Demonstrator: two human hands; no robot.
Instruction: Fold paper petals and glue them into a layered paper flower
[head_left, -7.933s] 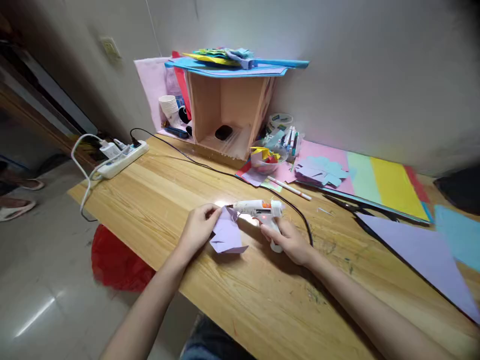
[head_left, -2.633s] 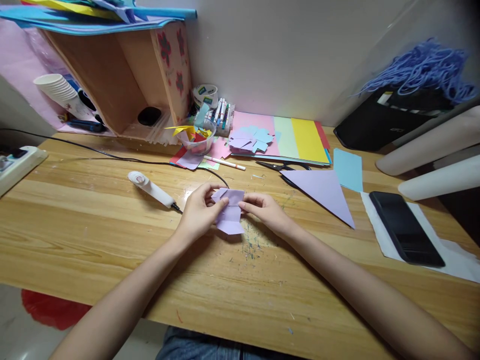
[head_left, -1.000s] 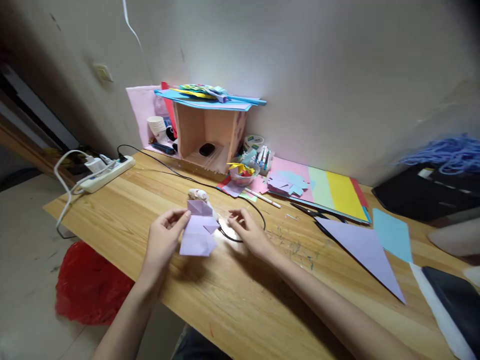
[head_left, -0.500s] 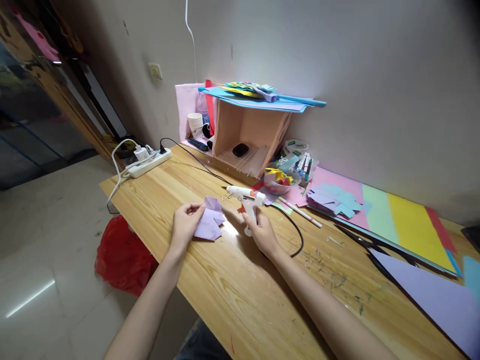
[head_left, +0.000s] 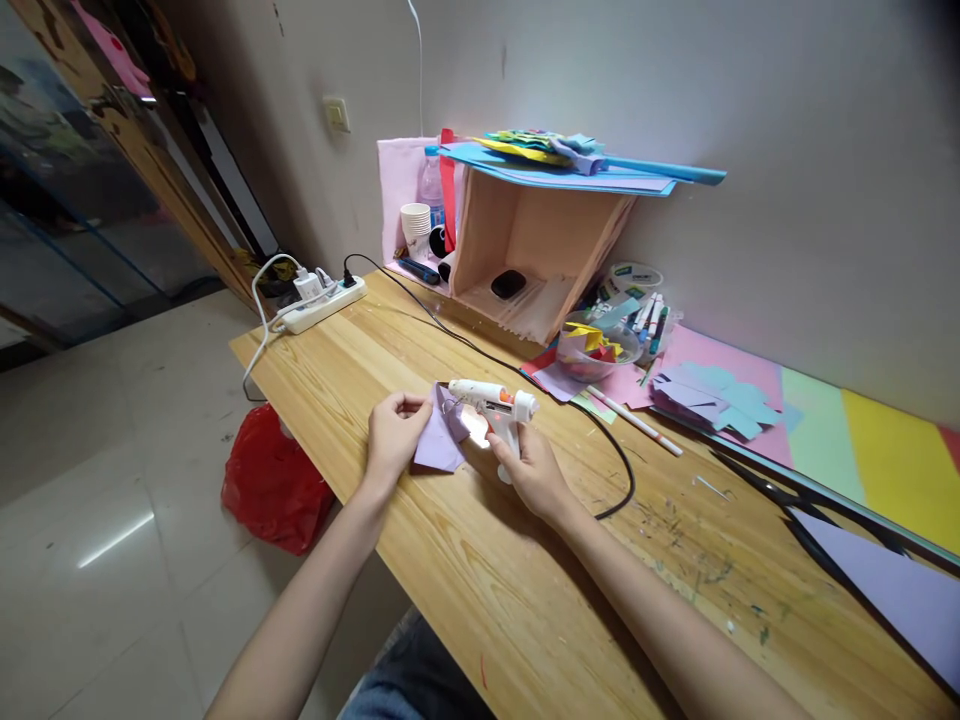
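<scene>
My left hand (head_left: 397, 435) pinches the left edge of a folded piece of purple paper (head_left: 439, 447), held just over the wooden table (head_left: 480, 580). In my right hand (head_left: 536, 470) is a white hot glue gun (head_left: 484, 392), fingers wrapped round its handle. Its nozzle points left and lies at the upper part of the purple paper; whether the tip touches the paper I cannot tell. A black cord (head_left: 628, 470) curves behind the gun on the table.
At the back stand an open cardboard box (head_left: 555, 225), a power strip (head_left: 326, 305) and a clear bowl of folded paper (head_left: 596, 350). On the right lie black scissors (head_left: 802, 500), cut paper pieces (head_left: 712, 400) and coloured sheets (head_left: 817, 440). A red bag (head_left: 274, 480) hangs below the left edge.
The glue gun's nozzle has come over to the purple paper, which is now turned and tilted up at its top. The whole view has shifted slightly.
</scene>
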